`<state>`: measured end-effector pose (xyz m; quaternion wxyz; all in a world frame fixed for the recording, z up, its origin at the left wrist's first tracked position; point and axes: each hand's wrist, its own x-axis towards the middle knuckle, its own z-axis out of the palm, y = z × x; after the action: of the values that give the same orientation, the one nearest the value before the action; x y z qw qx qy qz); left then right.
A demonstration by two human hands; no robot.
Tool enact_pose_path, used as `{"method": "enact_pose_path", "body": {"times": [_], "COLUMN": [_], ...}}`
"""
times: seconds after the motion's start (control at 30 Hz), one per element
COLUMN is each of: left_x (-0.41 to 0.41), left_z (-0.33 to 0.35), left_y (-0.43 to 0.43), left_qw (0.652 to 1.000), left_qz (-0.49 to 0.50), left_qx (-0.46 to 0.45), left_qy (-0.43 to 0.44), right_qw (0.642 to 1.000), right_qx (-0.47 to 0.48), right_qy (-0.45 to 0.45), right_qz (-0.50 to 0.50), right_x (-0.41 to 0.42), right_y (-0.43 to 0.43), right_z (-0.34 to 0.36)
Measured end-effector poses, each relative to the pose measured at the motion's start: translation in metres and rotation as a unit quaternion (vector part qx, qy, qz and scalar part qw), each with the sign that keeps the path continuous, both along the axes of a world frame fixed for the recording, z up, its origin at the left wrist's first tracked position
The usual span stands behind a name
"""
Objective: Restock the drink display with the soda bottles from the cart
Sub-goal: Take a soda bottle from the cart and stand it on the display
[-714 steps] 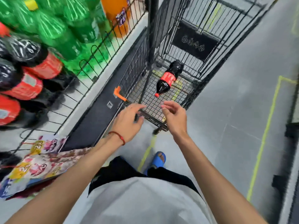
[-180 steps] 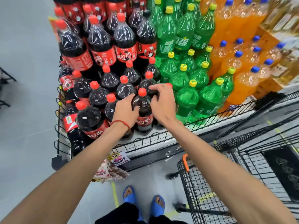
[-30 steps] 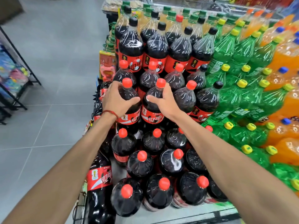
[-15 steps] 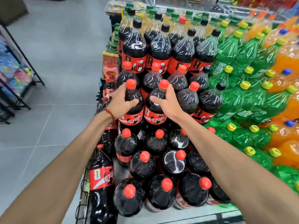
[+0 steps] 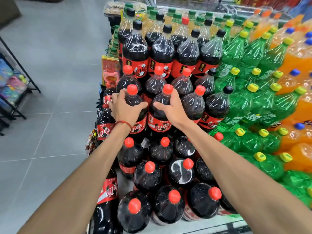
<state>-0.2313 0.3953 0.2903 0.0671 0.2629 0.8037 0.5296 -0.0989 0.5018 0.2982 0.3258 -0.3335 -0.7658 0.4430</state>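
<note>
Reaching forward with both arms, the person holds two bottles that stand side by side in a middle row of the drink display (image 5: pixel 224 224), near its left edge. The left hand (image 5: pixel 125 109) is curled round the shoulder of the left cola bottle (image 5: pixel 134 98), with the fingers on its left side and the thumb pointing to the right, just under the red cap. The right hand (image 5: pixel 170 108) grips the right cola bottle (image 5: pixel 157 125) in the mirrored way, the thumb to the left and the fingers round the right side below the cap. The two thumbs are near each other but apart. Both bottles are upright, and their red labels show below the hands. A red string bracelet (image 5: pixel 124 123) is on the left wrist. More red-capped cola bottles (image 5: pixel 168 208) fill the rows toward the front edge of the display, and black-capped cola bottles (image 5: pixel 162 49) stand in the rows behind. Toward the right edge come green bottles (image 5: pixel 253 102) with yellow caps, then orange bottles (image 5: pixel 300 65) with blue caps. Left of the display is a grey tiled floor (image 5: pixel 50 65) and a black rack (image 5: pixel 13 92) with colourful goods.
</note>
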Motion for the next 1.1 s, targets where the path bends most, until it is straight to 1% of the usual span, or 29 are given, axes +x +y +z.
{"method": "enact_pose_path", "body": {"times": [0.2,0.33,0.47,0.6,0.63,0.77,0.83,0.9,0.97,1.03,1.1], "left_x": [-0.009,-0.012,-0.018,-0.018,-0.018,-0.019,-0.017,-0.013,-0.013,-0.014,-0.011], "left_z": [0.002,-0.002,-0.006,-0.012,-0.014,-0.02,-0.025,-0.03,-0.039,-0.047,-0.054], "left_y": [-0.005,-0.006,-0.004,-0.005,-0.008,-0.017,-0.025,-0.036,-0.047,-0.061,-0.078], "left_qw": [0.998,0.996,0.994,0.992,0.992,0.99,0.989,0.985,0.982,0.978,0.978], "left_qz": [-0.062,-0.08,-0.098,-0.114,-0.117,-0.128,-0.138,-0.152,-0.162,-0.173,-0.175], "left_qx": [0.02,0.026,0.041,0.047,0.05,0.039,0.016,-0.022,-0.054,-0.06,-0.054], "left_qy": [-0.006,0.001,-0.003,0.015,0.023,0.038,0.059,0.074,0.083,0.096,0.096], "right_qw": [1.0,1.0,0.997,0.989,0.989,0.981,0.974,0.973,0.974,0.978,0.984], "right_qx": [-0.004,-0.006,0.056,0.123,0.122,0.067,0.031,0.007,-0.027,-0.044,-0.04], "right_qy": [-0.001,-0.004,0.014,-0.009,-0.028,-0.171,-0.217,-0.225,-0.215,-0.197,-0.169], "right_qz": [0.0,-0.015,-0.042,-0.076,-0.073,-0.064,-0.055,-0.056,-0.063,-0.054,-0.039], "right_x": [0.001,0.002,0.005,0.005,0.004,0.011,0.022,0.032,0.041,0.051,0.061], "right_y": [-0.003,-0.006,-0.016,-0.024,-0.027,-0.048,-0.065,-0.081,-0.098,-0.12,-0.146], "right_z": [0.004,0.0,0.008,0.014,0.011,0.0,-0.003,-0.001,0.004,0.009,0.015]}}
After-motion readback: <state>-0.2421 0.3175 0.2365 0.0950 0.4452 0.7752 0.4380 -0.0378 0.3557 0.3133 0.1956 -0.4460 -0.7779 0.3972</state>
